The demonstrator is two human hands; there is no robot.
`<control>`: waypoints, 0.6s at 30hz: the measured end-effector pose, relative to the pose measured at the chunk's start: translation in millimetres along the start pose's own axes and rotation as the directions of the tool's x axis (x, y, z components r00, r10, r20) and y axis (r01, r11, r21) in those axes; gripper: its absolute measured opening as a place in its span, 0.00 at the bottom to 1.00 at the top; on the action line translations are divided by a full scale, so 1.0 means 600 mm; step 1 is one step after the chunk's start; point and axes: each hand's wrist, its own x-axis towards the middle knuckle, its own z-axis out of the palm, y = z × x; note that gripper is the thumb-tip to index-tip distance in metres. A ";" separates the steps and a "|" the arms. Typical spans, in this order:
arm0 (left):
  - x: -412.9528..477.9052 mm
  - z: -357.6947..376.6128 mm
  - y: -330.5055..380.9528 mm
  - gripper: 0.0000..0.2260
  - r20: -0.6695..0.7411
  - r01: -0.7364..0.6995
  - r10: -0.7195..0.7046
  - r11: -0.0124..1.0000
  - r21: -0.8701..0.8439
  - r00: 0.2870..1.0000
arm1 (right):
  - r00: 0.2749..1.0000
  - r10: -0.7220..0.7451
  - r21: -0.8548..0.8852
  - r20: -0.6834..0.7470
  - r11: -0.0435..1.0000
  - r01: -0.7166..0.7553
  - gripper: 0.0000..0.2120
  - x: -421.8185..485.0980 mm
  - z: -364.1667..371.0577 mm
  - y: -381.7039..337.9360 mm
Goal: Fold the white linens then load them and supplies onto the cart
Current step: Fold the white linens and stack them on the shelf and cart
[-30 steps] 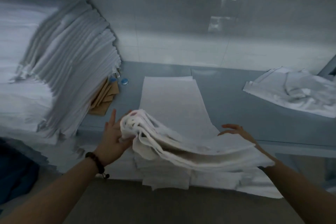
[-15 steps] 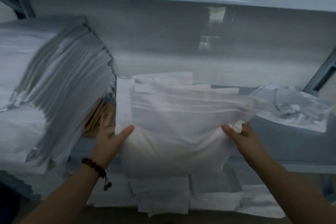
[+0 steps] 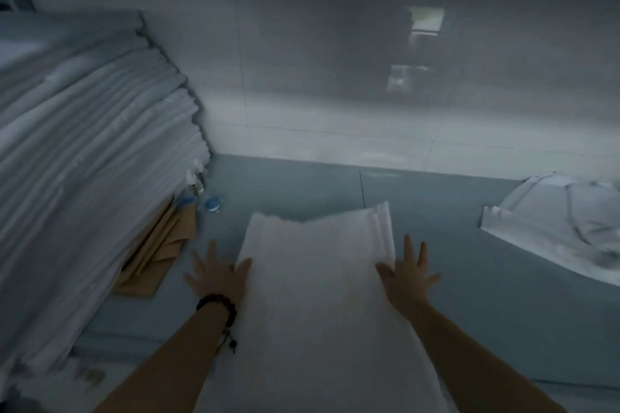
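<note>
Fingers on both hands are splayed wide and straight, holding nothing. From my remote view, the left hand lies flat on the blue-grey surface, its thumb touching the left edge of the folded white linen. The right hand mirrors it at the right edge. The linen lies between the hands as a long strip, running from mid-surface back towards the camera, and seems to overhang the near edge.

I judge two risks. The overhanging end could drag the strip off the surface once the hands leave it. The layers at the far right corner are fanned out of line, so squeezing or lifting from the sides could make them slip apart and spoil the fold.

To the left, a tall stack of linens leans towards the work area — a nudge from the left elbow might slump it. Brown paper sheets and small blue-capped bottles sit at its foot, close to the left hand. A crumpled white cloth lies well apart on the right. A dark beaded bracelet circles the left wrist. No cart is in view.
</note>
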 end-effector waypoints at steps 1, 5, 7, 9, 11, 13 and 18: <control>0.005 0.019 -0.016 0.33 0.003 0.020 -0.020 1.000 -0.017 1.000 | 1.000 0.013 -0.030 0.028 0.999 -0.012 0.23 0.005 0.020 0.005; 0.011 0.045 -0.035 0.29 -0.017 -0.052 0.058 0.972 0.228 0.998 | 0.998 0.062 -0.056 0.023 0.997 -0.061 0.26 0.007 0.053 0.014; 0.010 0.041 -0.018 0.25 -0.040 -0.095 0.118 0.925 0.368 0.992 | 0.996 0.080 -0.062 -0.031 0.995 -0.082 0.24 0.006 0.048 0.009; 0.003 0.039 0.002 0.22 -0.103 -0.189 0.249 0.896 0.402 0.963 | 0.980 0.073 0.039 -0.185 0.997 -0.067 0.23 0.004 0.038 -0.003; -0.005 0.045 0.024 0.26 -0.074 -0.313 0.382 0.841 0.440 0.921 | 0.917 -0.043 0.055 -0.397 0.996 0.071 0.23 0.002 0.033 -0.029; -0.008 0.062 0.051 0.28 0.061 -0.413 0.444 0.764 0.496 0.894 | 0.829 -0.288 -0.107 -0.479 0.957 0.271 0.22 -0.005 0.035 -0.072; 0.003 0.117 0.080 0.28 0.252 -0.476 0.404 0.756 0.450 0.880 | 0.797 -0.596 -0.156 -0.098 0.800 0.579 0.24 -0.002 0.084 -0.178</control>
